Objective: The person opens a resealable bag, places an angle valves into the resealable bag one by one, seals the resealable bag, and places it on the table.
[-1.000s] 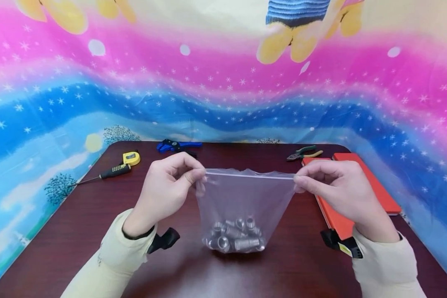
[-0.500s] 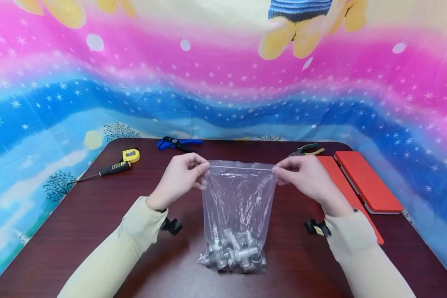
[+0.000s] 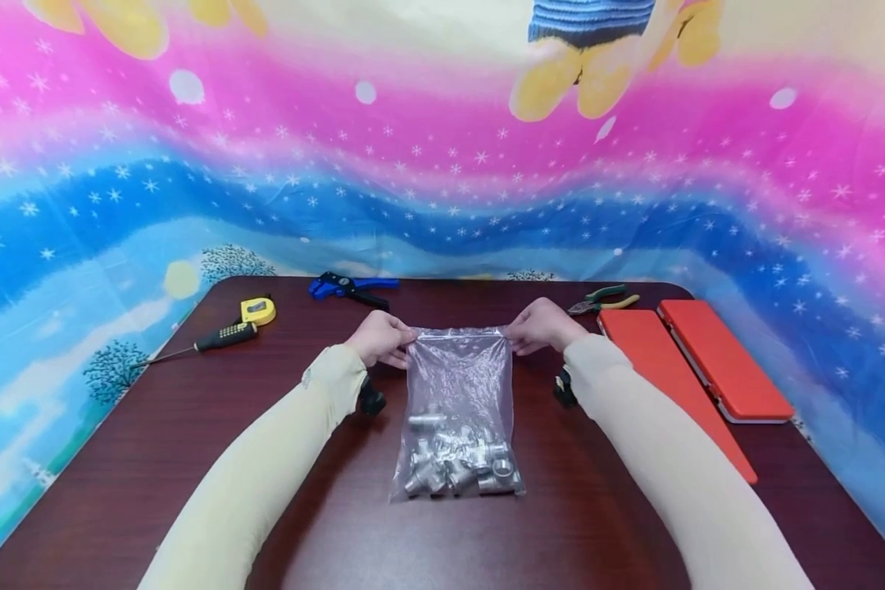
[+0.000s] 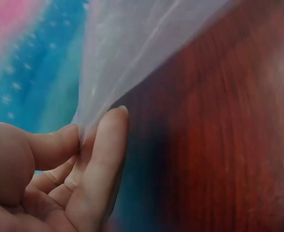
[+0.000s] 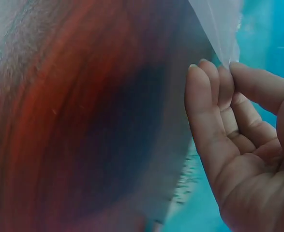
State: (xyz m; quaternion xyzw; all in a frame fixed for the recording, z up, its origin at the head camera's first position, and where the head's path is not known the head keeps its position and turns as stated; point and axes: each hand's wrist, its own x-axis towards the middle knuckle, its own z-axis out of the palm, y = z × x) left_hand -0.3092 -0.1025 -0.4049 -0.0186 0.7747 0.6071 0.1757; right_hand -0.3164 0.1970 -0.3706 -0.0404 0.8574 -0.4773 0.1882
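A clear zip-lock bag [image 3: 460, 377] lies stretched out on the dark wooden table [image 3: 442, 541], its zip strip at the far end. Several silvery metal fittings [image 3: 457, 467] are gathered in the bag's near end, with one lying a little higher. My left hand [image 3: 378, 337] pinches the bag's upper left corner between thumb and fingers; the left wrist view shows the plastic [image 4: 117, 53] drawn taut from that pinch. At the upper right corner, my right hand [image 3: 544, 326] pinches the plastic likewise, and the right wrist view shows the corner [image 5: 221, 29] between thumb and fingertips.
Two red cases [image 3: 726, 360] lie at the right, with green-and-yellow-handled pliers [image 3: 603, 300] behind them. A blue-and-black hand tool [image 3: 350, 287] lies at the back. On the left are a yellow tape measure [image 3: 258, 310] and a screwdriver [image 3: 224, 337]. A patterned cloth [image 3: 442, 164] hangs behind the table.
Both hands have moved away from the body and closer together, still pinching the corners. The bag went from hanging upright to lying back on the table, and the fittings have spread out.
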